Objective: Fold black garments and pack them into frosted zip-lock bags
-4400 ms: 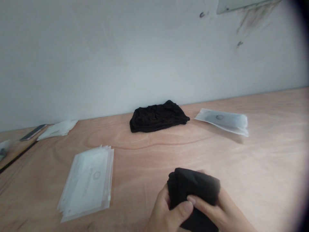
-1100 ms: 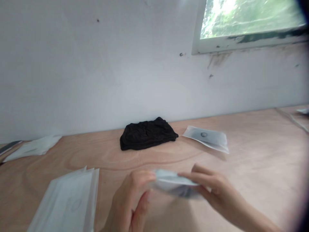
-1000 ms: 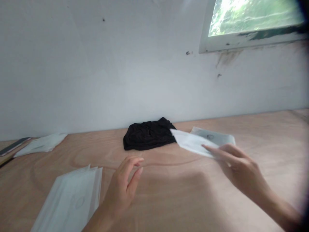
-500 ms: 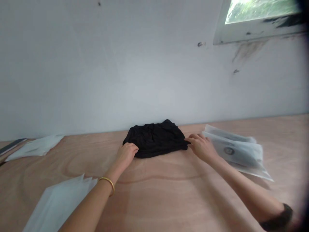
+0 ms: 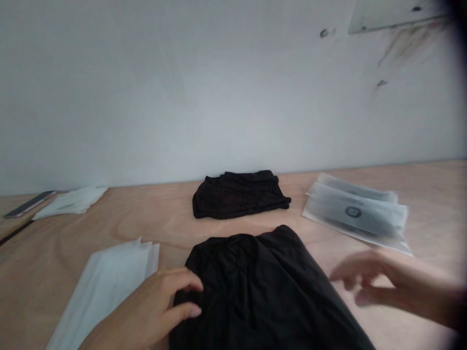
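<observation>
Our left hand (image 5: 156,299) sits thumb and fingers apart at the left edge of a spread black fabric piece (image 5: 266,291); contact unclear. Our right hand (image 5: 375,277) is half-curled, just off its right edge, nothing seen in it. Two frosted translucent pouches (image 5: 375,221) beyond the right look filled. Left: this unfolded piece, the black fabric pile (image 5: 237,197) ahead, flat white pouches (image 5: 113,277) beside the left. Piece's near end cut off; right fingers blurred.

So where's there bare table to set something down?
Tabletop is bare between the rear white stack and folded black pile, and right of the frosted bags. Crowded: front middle, spread black cloth between left hand and right hand.
</observation>
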{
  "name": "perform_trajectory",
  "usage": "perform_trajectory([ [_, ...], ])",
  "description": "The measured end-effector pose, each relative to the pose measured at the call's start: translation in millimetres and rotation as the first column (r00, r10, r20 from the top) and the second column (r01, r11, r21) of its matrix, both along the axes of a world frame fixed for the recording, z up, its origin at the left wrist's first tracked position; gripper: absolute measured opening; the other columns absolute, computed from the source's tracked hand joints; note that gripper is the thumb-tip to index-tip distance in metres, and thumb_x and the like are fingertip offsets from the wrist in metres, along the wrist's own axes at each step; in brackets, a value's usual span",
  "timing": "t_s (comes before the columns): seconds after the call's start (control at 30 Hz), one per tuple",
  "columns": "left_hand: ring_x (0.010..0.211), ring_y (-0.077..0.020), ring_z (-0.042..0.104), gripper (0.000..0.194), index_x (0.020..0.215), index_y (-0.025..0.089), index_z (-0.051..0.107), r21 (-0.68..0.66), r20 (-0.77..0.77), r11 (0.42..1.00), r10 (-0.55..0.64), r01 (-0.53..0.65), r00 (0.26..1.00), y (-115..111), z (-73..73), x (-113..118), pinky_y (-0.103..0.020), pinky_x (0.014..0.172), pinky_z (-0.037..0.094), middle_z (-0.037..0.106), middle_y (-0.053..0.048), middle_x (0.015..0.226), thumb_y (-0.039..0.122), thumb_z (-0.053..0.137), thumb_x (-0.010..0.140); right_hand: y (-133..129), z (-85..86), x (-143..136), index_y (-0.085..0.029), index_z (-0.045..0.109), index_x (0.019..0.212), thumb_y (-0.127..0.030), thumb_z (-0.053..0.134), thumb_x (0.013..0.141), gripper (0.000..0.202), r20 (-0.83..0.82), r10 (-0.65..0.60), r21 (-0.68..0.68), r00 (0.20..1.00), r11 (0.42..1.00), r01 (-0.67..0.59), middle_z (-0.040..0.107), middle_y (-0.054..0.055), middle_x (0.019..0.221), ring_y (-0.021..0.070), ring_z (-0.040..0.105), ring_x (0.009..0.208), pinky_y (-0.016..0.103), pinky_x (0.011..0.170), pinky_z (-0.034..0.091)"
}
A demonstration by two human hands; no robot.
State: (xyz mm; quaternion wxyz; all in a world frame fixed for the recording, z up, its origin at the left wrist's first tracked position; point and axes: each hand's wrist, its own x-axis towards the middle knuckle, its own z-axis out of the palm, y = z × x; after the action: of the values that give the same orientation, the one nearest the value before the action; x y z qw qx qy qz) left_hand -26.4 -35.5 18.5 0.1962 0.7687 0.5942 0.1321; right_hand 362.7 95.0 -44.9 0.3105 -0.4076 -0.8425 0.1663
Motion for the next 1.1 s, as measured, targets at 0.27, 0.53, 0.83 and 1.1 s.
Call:
perform_trajectory([
  [0.27, 0.072, -0.0199, 0.065, 0.015, 0.082, 0.015, 0.067, 0.042, 0.054, 0.971, 0.234, -0.237, 0.971, 75.0, -62.3, -7.0, -0.028, 0.065, 0.051, 0.07, -0.002, 0.077, 0.017, 0.071, 0.068, 38.4, 12.4, -69.1, -0.02, 0.059, 0.116, -0.034, 0.056, 0.092, 0.028, 0.195, 0.193, -0.071, 0.962, 0.981, -0.183, 0.06, 0.007, 0.121, 0.0205, 0.061, 0.1, 0.04, 0.085, 0.053],
  [0.53, 0.089, -0.0189, 0.056, 0.033, 0.085, 0.021, 0.067, 0.213, 0.03, 0.976, 0.044, -0.05, 0.999, -6.4, -41.8, 8.8, -0.032, 0.083, 0.042, 0.062, -0.003, 0.09, -0.001, 0.044, 0.076, -15.0, -5.6, -17.9, -0.026, 0.07, 0.104, -0.026, 0.049, 0.093, 0.024, 0.263, 0.237, -0.052, 0.935, 0.971, -0.232, 0.065, 0.006, 0.085, 0.0218, 0.062, 0.083, 0.037, 0.075, 0.052],
  [0.83, 0.096, -0.0219, 0.058, 0.022, 0.097, 0.019, 0.063, 0.127, -0.01, 0.987, 0.096, -0.094, 0.995, 1.1, -46.7, 4.4, -0.032, 0.084, 0.046, 0.061, -0.005, 0.103, 0.028, 0.069, 0.078, -22.7, -18.4, -20.7, -0.026, 0.07, 0.102, -0.035, 0.053, 0.09, 0.023, 0.265, 0.2, -0.158, 0.943, 0.974, -0.162, 0.069, 0.007, 0.1, 0.0246, 0.064, 0.096, 0.039, 0.085, 0.051],
  [1.1, 0.081, -0.0165, 0.057, 0.009, 0.082, 0.018, 0.055, 0.217, -0.045, 0.974, 0.078, -0.066, 0.996, -1.3, -47.3, 16.9, -0.028, 0.074, 0.045, 0.06, -0.001, 0.086, 0.01, 0.055, 0.085, -29.8, -10.3, -16.2, -0.022, 0.065, 0.088, -0.025, 0.046, 0.088, 0.019, 0.208, 0.142, -0.079, 0.968, 0.989, -0.128, 0.063, 0.008, 0.084, 0.0215, 0.06, 0.076, 0.034, 0.067, 0.05],
])
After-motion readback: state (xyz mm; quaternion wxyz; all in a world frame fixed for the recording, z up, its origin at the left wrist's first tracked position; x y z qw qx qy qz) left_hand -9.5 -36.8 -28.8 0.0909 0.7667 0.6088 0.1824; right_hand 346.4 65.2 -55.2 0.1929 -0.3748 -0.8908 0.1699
